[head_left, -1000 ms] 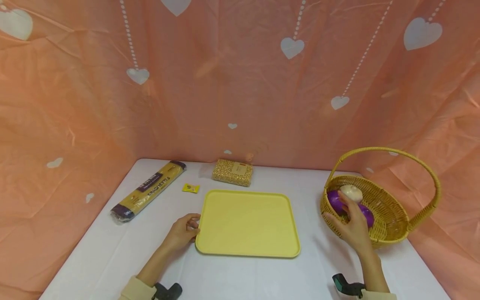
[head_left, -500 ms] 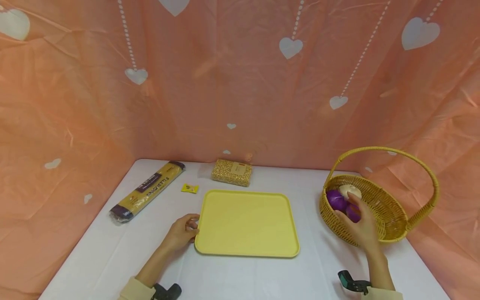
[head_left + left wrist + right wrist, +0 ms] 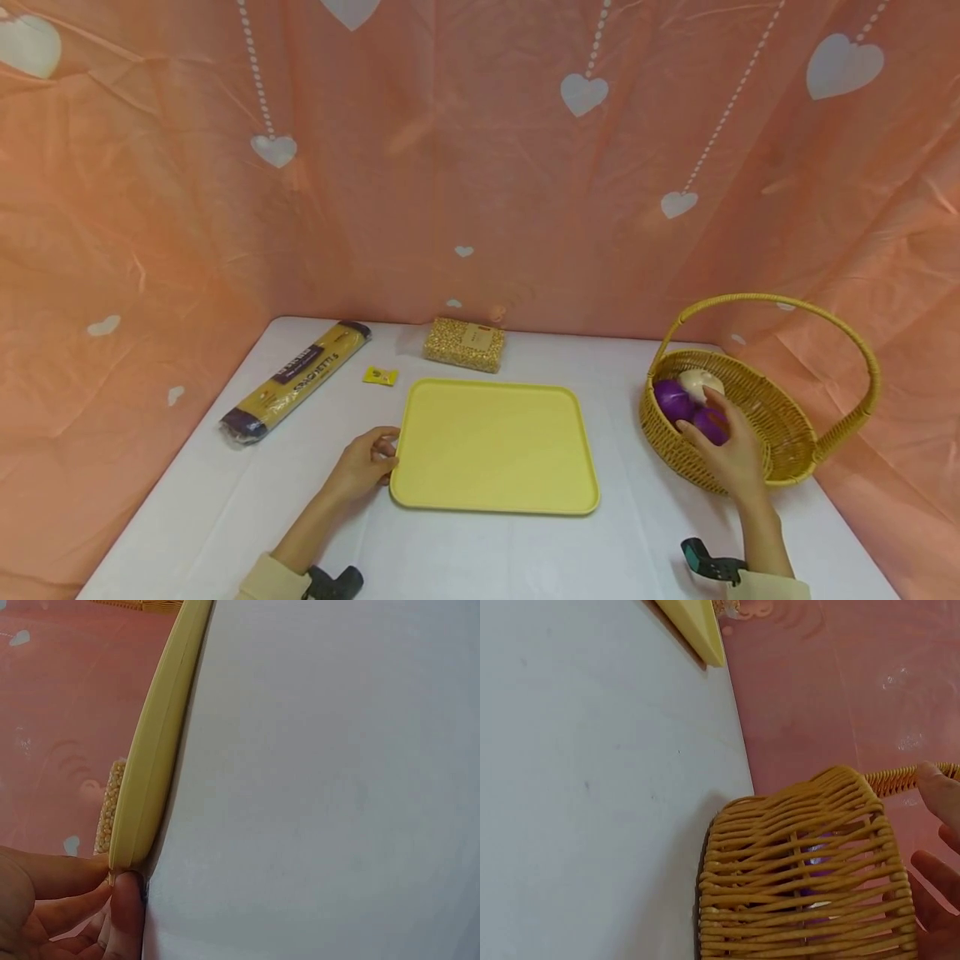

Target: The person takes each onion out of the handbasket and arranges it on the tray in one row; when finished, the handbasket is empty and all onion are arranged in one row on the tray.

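Observation:
A yellow rectangular tray (image 3: 495,450) lies flat on the white table. My left hand (image 3: 362,462) is at its left edge, thumb and curled fingers pinching the rim; the left wrist view shows fingertips (image 3: 124,896) against the tray's end (image 3: 146,802). At the right, my right hand (image 3: 731,450) reaches over the near rim of a wicker basket (image 3: 780,425). Its thumb and fingers are spread around a shiny purple onion-like ball (image 3: 711,425), without a clear grip. A second purple ball (image 3: 672,400) and a cream-white one (image 3: 701,383) lie beside it in the basket.
A spaghetti pack (image 3: 300,379) lies at the back left, with a small yellow packet (image 3: 380,376) to its right. Behind the tray sits a clear bag of yellow grains (image 3: 465,344). The basket's tall handle (image 3: 772,298) arches up. A pink curtain (image 3: 480,167) hangs behind.
My right hand has shifted slightly right and towards me inside the basket's near side, uncovering more of the purple balls. My left hand and the tray stay put.

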A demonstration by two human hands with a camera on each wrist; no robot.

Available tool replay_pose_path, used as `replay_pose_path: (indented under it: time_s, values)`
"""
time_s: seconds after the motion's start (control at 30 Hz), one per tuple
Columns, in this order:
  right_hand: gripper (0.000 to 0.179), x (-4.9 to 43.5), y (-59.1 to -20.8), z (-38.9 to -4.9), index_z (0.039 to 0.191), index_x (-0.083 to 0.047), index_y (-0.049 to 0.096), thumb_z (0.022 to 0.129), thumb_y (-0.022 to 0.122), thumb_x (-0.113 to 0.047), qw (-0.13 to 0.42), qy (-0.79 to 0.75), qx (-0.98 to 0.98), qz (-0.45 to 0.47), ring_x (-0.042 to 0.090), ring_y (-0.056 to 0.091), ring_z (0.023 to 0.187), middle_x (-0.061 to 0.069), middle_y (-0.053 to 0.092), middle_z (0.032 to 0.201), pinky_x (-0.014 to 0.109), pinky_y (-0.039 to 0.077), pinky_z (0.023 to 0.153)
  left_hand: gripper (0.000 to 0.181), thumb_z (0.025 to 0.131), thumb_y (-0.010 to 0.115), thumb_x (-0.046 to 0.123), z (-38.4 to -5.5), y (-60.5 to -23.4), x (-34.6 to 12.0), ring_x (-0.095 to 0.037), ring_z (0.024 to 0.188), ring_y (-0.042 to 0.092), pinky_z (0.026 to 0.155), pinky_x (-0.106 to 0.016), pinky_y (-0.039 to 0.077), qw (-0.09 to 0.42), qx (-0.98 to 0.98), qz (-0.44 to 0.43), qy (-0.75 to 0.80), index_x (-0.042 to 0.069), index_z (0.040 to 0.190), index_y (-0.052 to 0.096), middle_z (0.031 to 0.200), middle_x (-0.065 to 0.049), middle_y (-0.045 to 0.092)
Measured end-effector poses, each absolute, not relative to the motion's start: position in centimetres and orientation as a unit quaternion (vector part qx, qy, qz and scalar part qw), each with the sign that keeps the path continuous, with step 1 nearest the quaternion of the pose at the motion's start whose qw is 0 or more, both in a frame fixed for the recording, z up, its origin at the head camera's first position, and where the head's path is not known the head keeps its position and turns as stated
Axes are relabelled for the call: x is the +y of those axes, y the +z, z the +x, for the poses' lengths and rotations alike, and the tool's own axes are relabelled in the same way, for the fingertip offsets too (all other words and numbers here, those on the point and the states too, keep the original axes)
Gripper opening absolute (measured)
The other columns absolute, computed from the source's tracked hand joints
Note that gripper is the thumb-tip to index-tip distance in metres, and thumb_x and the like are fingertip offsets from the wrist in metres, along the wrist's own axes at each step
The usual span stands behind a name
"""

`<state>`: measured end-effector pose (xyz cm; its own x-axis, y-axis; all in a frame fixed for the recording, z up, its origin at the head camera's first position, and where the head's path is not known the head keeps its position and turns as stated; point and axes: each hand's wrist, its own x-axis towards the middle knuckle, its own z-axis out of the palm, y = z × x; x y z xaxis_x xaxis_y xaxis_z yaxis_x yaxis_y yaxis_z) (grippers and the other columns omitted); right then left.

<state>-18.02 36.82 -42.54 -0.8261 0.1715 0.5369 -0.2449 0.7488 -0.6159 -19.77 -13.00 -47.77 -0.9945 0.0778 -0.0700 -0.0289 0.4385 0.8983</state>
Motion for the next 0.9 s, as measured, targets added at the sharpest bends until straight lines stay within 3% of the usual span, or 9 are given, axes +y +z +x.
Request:
replay_pose_path:
  time_s: [0.17, 0.43, 0.57, 0.67, 0.7, 0.77, 0.9]
  values:
    - [0.063, 37.2, -42.4, -18.0, 0.135, -0.006, 0.046, 0.079, 0.074, -0.013, 0.277, 0.348, -0.896, -0.006, 0.027, 0.046, 0.106, 0.021, 0.052, 0.121, 0.002, 0.030, 0.084, 0.043, 0.079, 0.059, -0.010, -19.8, -47.7, -12.9, -0.015, 0.063, 0.054, 0.052, -0.026, 0.054, 0.051, 0.844, 0.016, 0.533, -0.007, 0.121, 0.052, 0.085, -0.010, 0.057]
    - [0.065, 38.0, -41.8, -18.1, 0.139, -0.006, 0.040, 0.082, 0.071, -0.016, 0.252, 0.350, -0.902, -0.022, 0.038, 0.049, 0.110, 0.022, 0.048, 0.128, 0.010, 0.036, 0.094, 0.043, 0.080, 0.059, -0.011, -19.8, -47.7, -12.9, -0.015, 0.063, 0.054, 0.052, -0.026, 0.053, 0.051, 0.847, 0.016, 0.528, -0.007, 0.122, 0.052, 0.086, -0.010, 0.057]
    - [0.069, 38.5, -41.3, -18.1, 0.143, -0.008, 0.033, 0.085, 0.067, -0.024, 0.209, 0.363, -0.907, -0.041, 0.045, 0.045, 0.117, 0.021, 0.040, 0.138, 0.033, 0.042, 0.101, 0.043, 0.080, 0.059, -0.009, -19.9, -47.9, -12.9, -0.015, 0.063, 0.054, 0.052, -0.025, 0.053, 0.053, 0.850, 0.011, 0.525, -0.006, 0.122, 0.052, 0.086, -0.010, 0.057]
    - [0.072, 39.0, -41.1, -18.2, 0.145, -0.010, 0.029, 0.087, 0.065, -0.030, 0.189, 0.369, -0.908, -0.056, 0.045, 0.040, 0.121, 0.021, 0.036, 0.142, 0.054, 0.036, 0.099, 0.043, 0.081, 0.060, -0.009, -19.9, -47.9, -12.9, -0.015, 0.064, 0.054, 0.052, -0.025, 0.053, 0.057, 0.850, 0.007, 0.523, -0.005, 0.123, 0.052, 0.087, -0.009, 0.056]
    - [0.072, 39.2, -41.1, -18.2, 0.146, -0.011, 0.028, 0.087, 0.065, -0.030, 0.186, 0.369, -0.909, -0.058, 0.046, 0.039, 0.122, 0.021, 0.035, 0.143, 0.056, 0.035, 0.100, 0.043, 0.081, 0.060, -0.008, -20.0, -47.9, -12.9, -0.015, 0.064, 0.054, 0.052, -0.025, 0.053, 0.057, 0.850, 0.006, 0.524, -0.005, 0.123, 0.052, 0.087, -0.009, 0.056]
    - [0.073, 39.5, -41.2, -18.2, 0.146, -0.011, 0.027, 0.087, 0.064, -0.031, 0.183, 0.368, -0.910, -0.059, 0.046, 0.038, 0.123, 0.021, 0.034, 0.143, 0.058, 0.034, 0.100, 0.043, 0.081, 0.059, -0.009, -20.0, -47.9, -12.9, -0.015, 0.064, 0.054, 0.052, -0.025, 0.053, 0.056, 0.850, 0.008, 0.524, -0.006, 0.123, 0.052, 0.087, -0.009, 0.056]
    - [0.072, 39.8, -41.2, -18.1, 0.146, -0.010, 0.027, 0.088, 0.063, -0.032, 0.181, 0.360, -0.913, -0.058, 0.045, 0.039, 0.123, 0.021, 0.034, 0.143, 0.048, 0.035, 0.101, 0.043, 0.080, 0.059, -0.009, -20.0, -47.9, -12.9, -0.015, 0.063, 0.054, 0.051, -0.024, 0.053, 0.052, 0.850, 0.011, 0.525, -0.006, 0.122, 0.052, 0.086, -0.010, 0.056]
